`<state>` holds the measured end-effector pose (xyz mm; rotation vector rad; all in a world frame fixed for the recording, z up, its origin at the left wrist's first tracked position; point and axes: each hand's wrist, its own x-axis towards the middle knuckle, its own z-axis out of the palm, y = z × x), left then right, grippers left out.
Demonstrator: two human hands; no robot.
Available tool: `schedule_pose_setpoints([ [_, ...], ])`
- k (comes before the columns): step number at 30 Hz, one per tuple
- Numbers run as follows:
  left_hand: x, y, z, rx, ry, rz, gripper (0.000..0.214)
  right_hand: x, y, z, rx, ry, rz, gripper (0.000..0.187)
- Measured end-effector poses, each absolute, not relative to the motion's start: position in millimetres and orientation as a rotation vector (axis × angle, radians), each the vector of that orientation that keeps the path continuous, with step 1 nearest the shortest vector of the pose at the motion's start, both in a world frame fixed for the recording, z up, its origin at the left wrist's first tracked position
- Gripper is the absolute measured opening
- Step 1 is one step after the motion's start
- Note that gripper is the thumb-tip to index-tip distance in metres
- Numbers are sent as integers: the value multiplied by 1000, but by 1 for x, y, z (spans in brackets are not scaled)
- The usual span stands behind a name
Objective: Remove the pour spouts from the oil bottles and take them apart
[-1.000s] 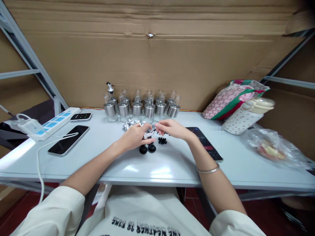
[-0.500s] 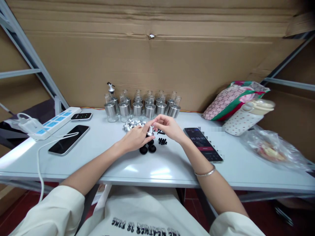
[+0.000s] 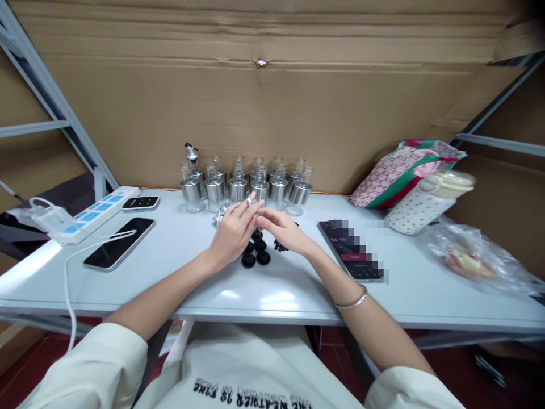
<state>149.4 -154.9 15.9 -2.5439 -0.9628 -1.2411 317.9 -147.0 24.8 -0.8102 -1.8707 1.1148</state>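
Note:
My left hand point(image 3: 233, 233) is raised a little off the white table point(image 3: 272, 289) and pinches a small silver pourer spout point(image 3: 251, 200) between thumb and fingertips. My right hand point(image 3: 283, 230) lies just right of it, fingers curled, its fingertips meeting the left hand's. Whether it holds anything is hidden. Under both hands lie several black round caps point(image 3: 255, 257) and a cluster of tiny black plugs point(image 3: 281, 246). More silver spouts point(image 3: 219, 215) lie behind the left hand. A row of several glass bottles with steel collars point(image 3: 244, 188) stands at the back.
A phone point(image 3: 118, 242) on a white cable and a power strip point(image 3: 96, 213) lie at the left. Another phone point(image 3: 352, 257) lies to the right. A patterned bag point(image 3: 400, 170), a spotted flask point(image 3: 426, 204) and a plastic bag point(image 3: 472, 255) sit at the far right. Cardboard lines the back.
Both hands have shifted left and back toward the bottles. The left hand has lifted the silver spout higher, and the right hand's fingers have come down beside it.

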Motion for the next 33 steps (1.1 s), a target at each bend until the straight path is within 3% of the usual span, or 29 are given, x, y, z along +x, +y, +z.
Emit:
schedule_pose_setpoints([
  [8, 153, -155, 8, -2685, -827, -1114, 55, 317, -146, 26, -855, -1666, 1106, 57],
  [14, 151, -153, 11, -2534, -892, -1106, 35, 319, -144, 26, -1059, -1689, 847, 64],
  [19, 147, -150, 16, -2368, -840, -1053, 16, 321, -141, 23, -1216, -1662, 901, 61],
  [24, 145, -149, 20, -2245, -777, -973, 25, 319, -143, 22, -1279, -1674, 948, 61],
  [33, 148, -152, 30, -2429, -923, -1058, 33, 307, -148, 26, -1225, -1497, 630, 64],
])
